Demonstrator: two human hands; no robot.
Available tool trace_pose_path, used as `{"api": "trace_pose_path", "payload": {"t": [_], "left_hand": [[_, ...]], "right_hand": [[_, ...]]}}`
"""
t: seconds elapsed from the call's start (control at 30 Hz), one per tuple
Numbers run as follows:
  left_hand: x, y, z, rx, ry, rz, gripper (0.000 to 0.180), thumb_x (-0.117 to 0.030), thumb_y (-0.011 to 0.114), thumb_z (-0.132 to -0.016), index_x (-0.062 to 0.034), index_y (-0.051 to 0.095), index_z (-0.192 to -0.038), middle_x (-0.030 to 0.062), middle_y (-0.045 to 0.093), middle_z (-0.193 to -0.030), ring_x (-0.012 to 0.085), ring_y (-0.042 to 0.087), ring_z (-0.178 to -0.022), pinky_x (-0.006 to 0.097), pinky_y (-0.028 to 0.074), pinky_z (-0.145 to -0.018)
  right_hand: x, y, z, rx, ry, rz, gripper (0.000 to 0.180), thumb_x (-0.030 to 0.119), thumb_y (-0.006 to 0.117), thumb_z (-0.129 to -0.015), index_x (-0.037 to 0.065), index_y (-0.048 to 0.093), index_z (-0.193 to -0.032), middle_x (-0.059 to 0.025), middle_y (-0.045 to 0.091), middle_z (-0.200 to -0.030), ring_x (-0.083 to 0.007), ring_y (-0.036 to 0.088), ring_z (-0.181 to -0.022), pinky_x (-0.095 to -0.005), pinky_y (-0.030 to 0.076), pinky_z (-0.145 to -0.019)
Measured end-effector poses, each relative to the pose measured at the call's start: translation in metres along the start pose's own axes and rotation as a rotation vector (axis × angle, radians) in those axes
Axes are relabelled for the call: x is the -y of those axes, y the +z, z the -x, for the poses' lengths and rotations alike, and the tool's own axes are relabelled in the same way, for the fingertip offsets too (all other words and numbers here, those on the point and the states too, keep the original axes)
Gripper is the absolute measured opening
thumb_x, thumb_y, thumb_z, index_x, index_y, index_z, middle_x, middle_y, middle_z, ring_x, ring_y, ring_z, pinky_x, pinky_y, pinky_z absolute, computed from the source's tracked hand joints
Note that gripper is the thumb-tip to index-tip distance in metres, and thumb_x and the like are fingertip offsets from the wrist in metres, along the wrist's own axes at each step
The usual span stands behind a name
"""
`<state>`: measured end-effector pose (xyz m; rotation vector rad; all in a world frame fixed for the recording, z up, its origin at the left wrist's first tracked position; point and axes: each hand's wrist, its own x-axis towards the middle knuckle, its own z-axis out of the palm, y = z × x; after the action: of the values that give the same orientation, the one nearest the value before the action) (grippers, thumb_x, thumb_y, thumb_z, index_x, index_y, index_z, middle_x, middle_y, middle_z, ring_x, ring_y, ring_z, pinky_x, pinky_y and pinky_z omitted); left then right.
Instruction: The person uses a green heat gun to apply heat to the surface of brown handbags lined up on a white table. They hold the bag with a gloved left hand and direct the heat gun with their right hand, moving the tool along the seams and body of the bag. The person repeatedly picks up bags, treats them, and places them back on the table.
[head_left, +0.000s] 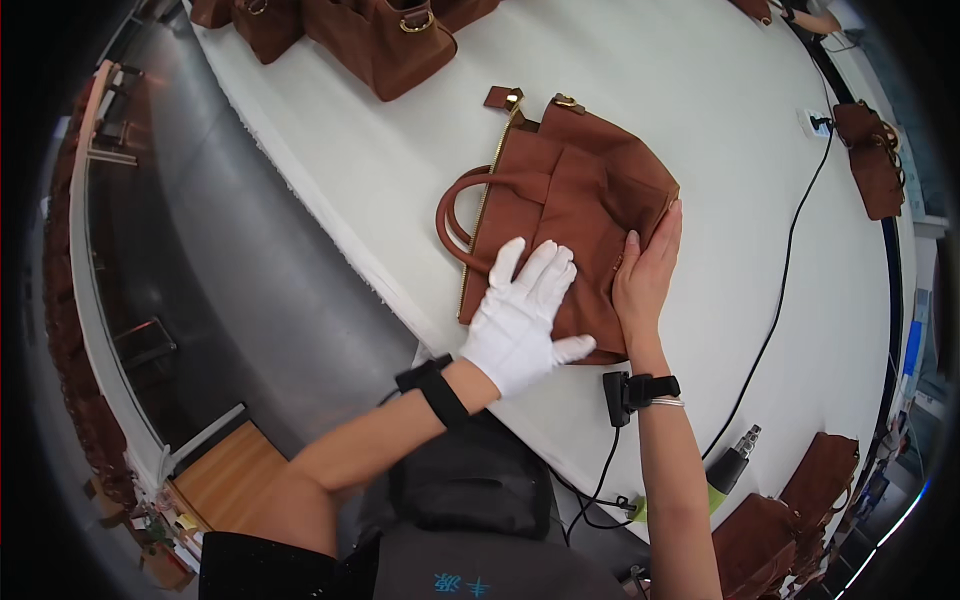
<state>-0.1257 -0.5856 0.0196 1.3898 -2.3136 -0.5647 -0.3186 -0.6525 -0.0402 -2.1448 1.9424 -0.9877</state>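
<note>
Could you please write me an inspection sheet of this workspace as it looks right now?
Surface: white table, bare around the bag.
Job's things: brown bag lying flat, handle toward the table edge.
Clutter: more brown bags along the far edge; heat gun near the person.
Grips: left hand, white-gloved, flat on the bag; right hand, bare, at its side.
Cables: black cord across the table.
Surroundings: grey floor.

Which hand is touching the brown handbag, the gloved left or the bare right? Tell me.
Touching, both. The head view shows the left hand pressed flat on the brown handbag, and the right hand laid along its right edge.
</note>
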Motion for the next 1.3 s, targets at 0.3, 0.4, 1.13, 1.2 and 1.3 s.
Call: {"api": "trace_pose_path", "payload": {"t": [0.3,0.4,1.13,1.2,1.3], "left_hand": [[-0.01,-0.003,0.006,-0.117,-0.117,0.014,0.081,-0.056,0.062,-0.081,0.0119,0.055,-0.124,0.0242,0.054,-0.134,0.0332,0.043,-0.134,0.054,0.018,-0.117],[-0.043,0.022,0.045,0.218,0.162,0.125,0.084,-0.056,0.063,-0.082,0.0125,0.052,-0.129,0.0246,0.051,-0.138,0.0317,0.041,-0.137,0.053,0.014,-0.119],[-0.039,0.019,-0.009,0.031,0.035,0.227,0.089,-0.064,0.058,-0.084,0.0073,0.045,-0.137,0.0275,0.044,-0.144,0.044,0.039,-0.135,0.045,0.029,-0.115],[-0.032,0.022,0.005,0.071,0.07,0.341,0.088,-0.062,0.058,-0.085,0.0072,0.045,-0.137,0.0266,0.045,-0.143,0.042,0.039,-0.136,0.047,0.026,-0.117],[0.015,0.012,0.008,0.04,0.206,0.121,0.083,-0.058,0.062,-0.084,0.0077,0.048,-0.133,0.025,0.047,-0.142,0.0386,0.042,-0.135,0.049,0.023,-0.117]], "right_hand": [[0.003,-0.002,0.002,0.016,0.004,0.038,0.064,0.011,0.054,-0.098,-0.004,0.023,-0.152,-0.0229,0.03,-0.156,-0.0391,0.031,-0.143,-0.0469,0.029,-0.115],[0.004,-0.001,0.002,0.034,-0.001,0.027,0.064,0.011,0.054,-0.098,-0.003,0.023,-0.152,-0.0224,0.03,-0.156,-0.0393,0.03,-0.143,-0.0467,0.028,-0.115],[0.002,-0.009,0.012,-0.046,0.306,-0.29,0.052,0.016,0.045,-0.102,0.002,0.032,-0.15,-0.0197,0.041,-0.151,-0.0346,0.042,-0.138,-0.0397,0.035,-0.113],[-0.001,-0.01,0.012,-0.037,0.277,-0.28,0.051,0.015,0.045,-0.102,0.002,0.032,-0.15,-0.0199,0.041,-0.151,-0.0347,0.042,-0.137,-0.0399,0.034,-0.113],[-0.005,-0.008,0.018,-0.031,0.215,-0.199,0.051,0.014,0.044,-0.103,-0.001,0.031,-0.15,-0.0218,0.039,-0.151,-0.0374,0.04,-0.138,-0.0414,0.034,-0.113]]}}
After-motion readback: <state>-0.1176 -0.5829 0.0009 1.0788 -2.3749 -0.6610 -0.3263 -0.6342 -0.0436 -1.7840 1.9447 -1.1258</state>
